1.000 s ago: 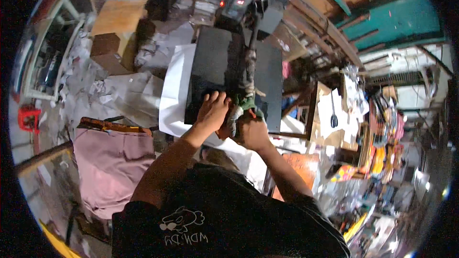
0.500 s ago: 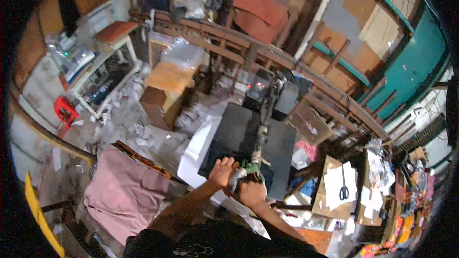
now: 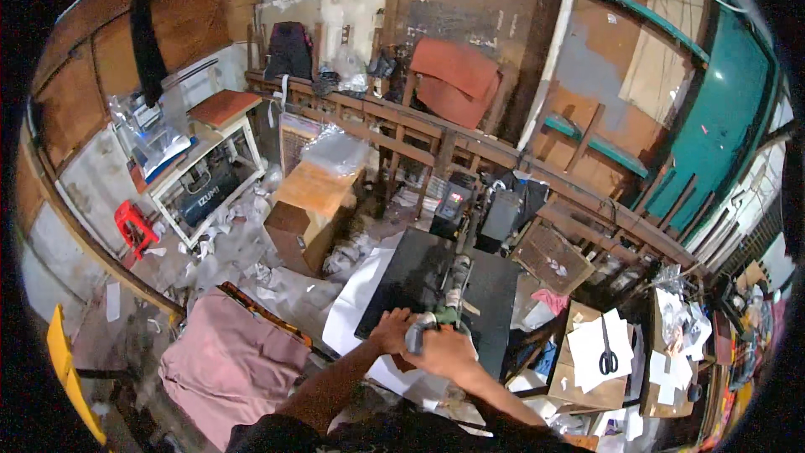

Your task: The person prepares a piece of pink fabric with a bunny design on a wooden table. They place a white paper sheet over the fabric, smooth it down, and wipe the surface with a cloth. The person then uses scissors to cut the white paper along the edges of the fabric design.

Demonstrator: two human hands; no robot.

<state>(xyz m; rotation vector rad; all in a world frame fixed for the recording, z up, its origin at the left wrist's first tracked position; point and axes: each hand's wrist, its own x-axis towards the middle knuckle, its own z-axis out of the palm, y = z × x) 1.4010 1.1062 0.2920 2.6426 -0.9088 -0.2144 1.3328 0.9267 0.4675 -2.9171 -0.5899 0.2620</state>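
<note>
A black flat-bed machine (image 3: 409, 275) stands in front of me, with a long lever bar (image 3: 455, 278) wrapped in pale strips running over its middle. The bar's near end has a handle bound in grey and green wrapping (image 3: 448, 316). My right hand (image 3: 443, 354) is closed over this handle from the right. My left hand (image 3: 390, 333) is at the handle's left side, above the machine's near edge, with its fingers curled; their tips are partly hidden. A large white sheet (image 3: 345, 306) sticks out from the machine's left side.
On the right, black scissors (image 3: 608, 359) lie on white paper upon a cardboard box (image 3: 579, 386). A pink cloth (image 3: 231, 361) covers something at left. Behind stand a wooden cabinet (image 3: 306, 197), a brown rail (image 3: 369, 109) and a red stool (image 3: 137, 229); paper scraps litter the floor.
My view has tilted up, so the room sits lower in the picture. Both hands stay at the lever handle; the left hand's fingers look more curled than before.
</note>
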